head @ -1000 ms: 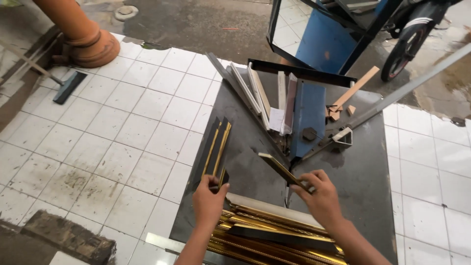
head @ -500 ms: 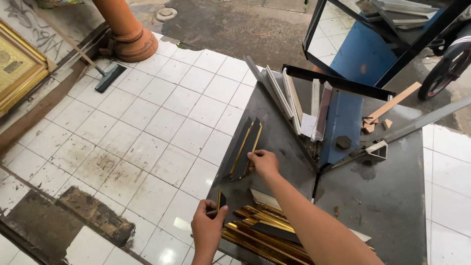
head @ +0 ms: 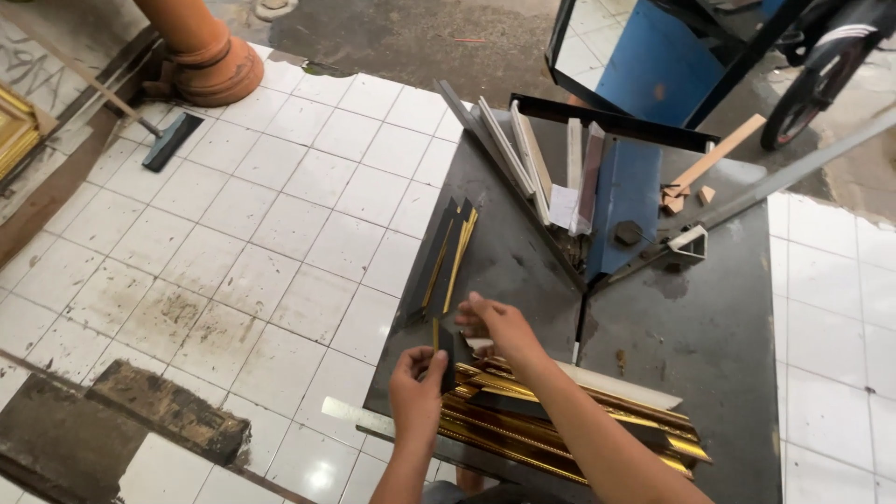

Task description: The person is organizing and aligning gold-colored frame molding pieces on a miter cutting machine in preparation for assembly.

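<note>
On the dark metal worktable [head: 523, 271], two cut black-and-gold moulding strips [head: 446, 254] lie placed at left, left hand [head: 417, 392] pinches a short moulding piece [head: 442, 353] upright, right hand [head: 501, 327] fingers curled touching it, gold moulding stack [head: 560, 415] apparently unprocessed.

You have one view only, from the camera on your head, looking steeply down and forward over the dark surface [head: 523, 271]. It sits close above it, with the white tiled floor [head: 233, 243] stretching away to your left.
</note>
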